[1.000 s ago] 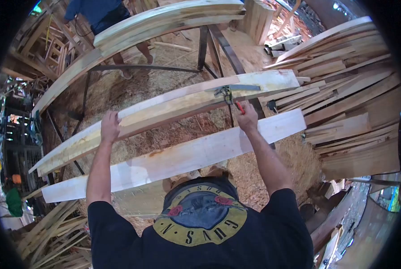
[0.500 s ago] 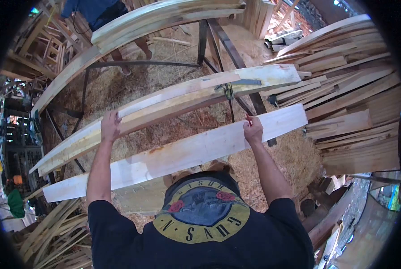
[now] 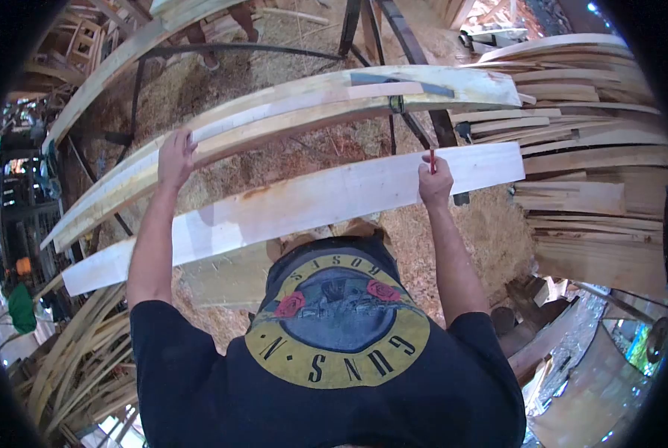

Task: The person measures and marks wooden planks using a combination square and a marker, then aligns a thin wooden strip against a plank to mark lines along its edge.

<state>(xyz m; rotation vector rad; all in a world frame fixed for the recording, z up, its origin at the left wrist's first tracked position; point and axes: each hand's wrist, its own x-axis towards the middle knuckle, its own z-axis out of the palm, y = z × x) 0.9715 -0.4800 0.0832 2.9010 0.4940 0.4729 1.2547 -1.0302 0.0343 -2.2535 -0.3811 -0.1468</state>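
My left hand (image 3: 175,158) is closed on the near edge of a long curved wooden beam (image 3: 297,125), left of its middle. A thin pale wooden strip (image 3: 263,110) lies along the beam's top. In my closed right hand (image 3: 435,181) a red pencil (image 3: 433,160) points away from me. That hand is over a long pale board (image 3: 311,196) with tapered ends, which lies between the beam and my body. Whether the hand touches the board, I cannot tell. A small clamp (image 3: 396,103) sits on the beam beside a grey-blue strip (image 3: 405,84).
Dark metal stand legs (image 3: 440,128) are under the beam. Another curved beam (image 3: 99,78) stands beyond, with a person's legs (image 3: 240,22) behind it. Stacked planks (image 3: 588,160) fill the right side; thin offcuts (image 3: 80,351) lie at lower left. Sawdust covers the floor (image 3: 491,235).
The view has tilted, so the beams and board sit higher in the frame. My right hand has turned, and the pencil stands out more clearly. My left hand stays on the beam.
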